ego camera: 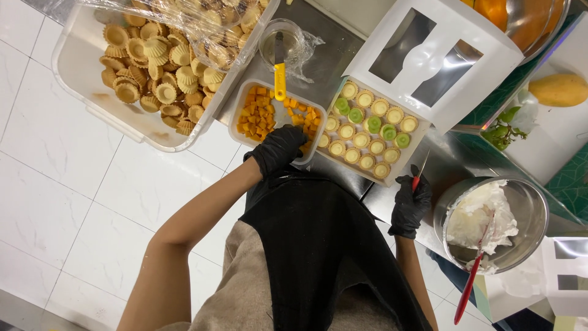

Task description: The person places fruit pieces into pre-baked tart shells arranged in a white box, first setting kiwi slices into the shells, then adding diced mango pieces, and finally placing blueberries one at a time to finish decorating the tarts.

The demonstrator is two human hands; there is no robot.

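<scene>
Gloved hands at a box of small tarts

Head view: the left hand [278, 149] reaches into the tub of mango cubes [257, 113], its grip hidden; the right hand [409, 205] pinches red tweezers [419, 173]. Cubes look soft and slippery, best lifted gently by the sides. The box of tarts [366, 130] beside it holds about eighteen, five topped with kiwi.

White marbled floor tiles [55, 141] lie beside a steel counter [331, 58].
</scene>
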